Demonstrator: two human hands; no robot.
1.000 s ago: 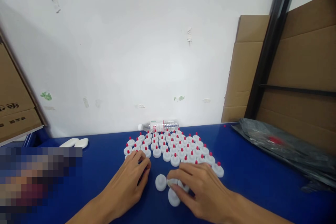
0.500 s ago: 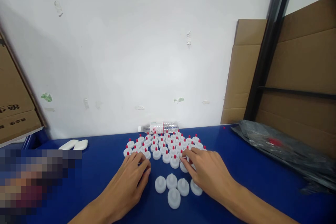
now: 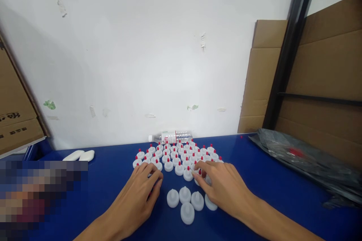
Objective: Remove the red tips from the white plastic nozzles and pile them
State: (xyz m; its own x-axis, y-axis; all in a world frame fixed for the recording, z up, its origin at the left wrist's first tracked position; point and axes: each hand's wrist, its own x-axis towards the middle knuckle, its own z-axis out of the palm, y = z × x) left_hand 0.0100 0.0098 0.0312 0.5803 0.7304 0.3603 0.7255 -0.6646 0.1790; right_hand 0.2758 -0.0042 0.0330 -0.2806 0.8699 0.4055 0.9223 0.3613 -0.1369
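My right hand [image 3: 223,182] reaches in from the right, its thumb and fingers curled around a white round nozzle cap with a red tip [image 3: 199,173]. On the left, my left hand [image 3: 143,190] rests low over the table with bent fingers. A speck of red shows by its thumb, but what lies under the palm is hidden. Between and beyond both hands stand many red-tipped nozzle caps [image 3: 179,168] in a cluster. Nearer to me are several white nozzle caps without red tips [image 3: 187,213], one of them partly beneath my right hand.
A clear plastic bottle [image 3: 182,137] lies against the wall behind the caps. Two white rounded objects [image 3: 86,156] sit at the left on the blue table [image 3: 113,165]. Dark plastic sheeting [image 3: 305,162] lies at the right, near cardboard [image 3: 263,79] and a black post [image 3: 285,56].
My right thumb and fingertips have shifted slightly to the left, and the red tip between them shows more. My left hand stays almost where it was. The caps look unmoved.
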